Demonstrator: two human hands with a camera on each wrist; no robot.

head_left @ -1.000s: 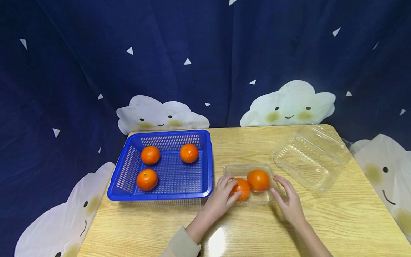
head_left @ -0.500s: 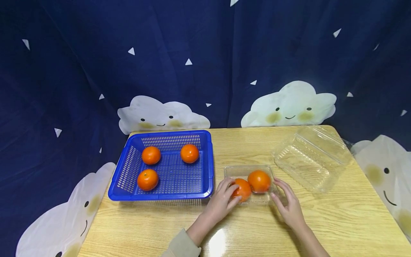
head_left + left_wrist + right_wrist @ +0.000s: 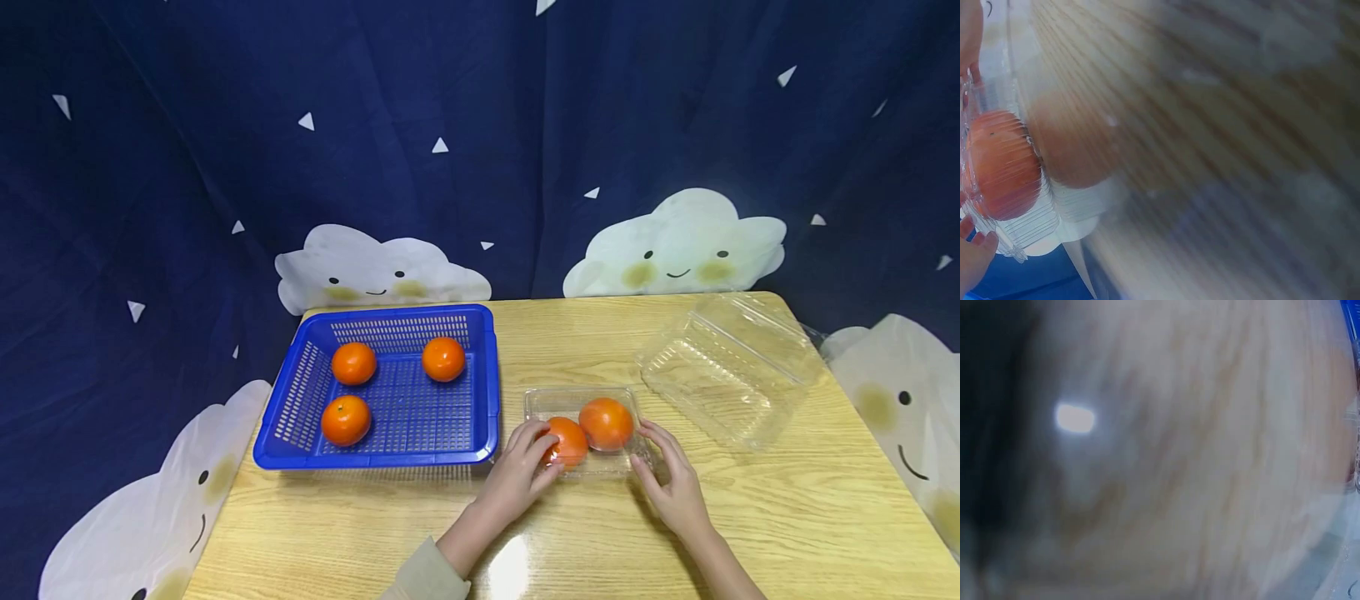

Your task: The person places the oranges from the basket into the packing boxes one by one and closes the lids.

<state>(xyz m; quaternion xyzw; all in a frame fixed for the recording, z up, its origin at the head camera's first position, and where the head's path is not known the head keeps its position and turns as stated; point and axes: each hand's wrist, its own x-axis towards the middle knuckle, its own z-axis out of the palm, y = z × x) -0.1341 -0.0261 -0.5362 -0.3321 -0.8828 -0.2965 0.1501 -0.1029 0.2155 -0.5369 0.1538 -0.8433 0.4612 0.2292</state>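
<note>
Two oranges lie side by side in a clear plastic box (image 3: 547, 402) on the table, the left orange (image 3: 572, 443) nearer me than the right orange (image 3: 606, 424). My left hand (image 3: 512, 479) grips the box's left end, its fingers curved over the end and the thumb at the front. At the opposite end, my right hand (image 3: 677, 487) holds the box between thumb and fingers. In the left wrist view, ribbed clear plastic (image 3: 1029, 231) covers an orange (image 3: 1004, 169), with fingers at both ends. The right wrist view is mostly blurred table.
A blue plastic basket (image 3: 491, 400) with three oranges inside stands left of the box. At the back right, an opened clear plastic box (image 3: 720, 375) rests on the wooden table (image 3: 817, 500). A dark blue curtain (image 3: 480, 108) with clouds hangs behind.
Very little differs. Both hands stay at the box's ends with slight finger shifts, and the oranges keep their places in the box and basket.
</note>
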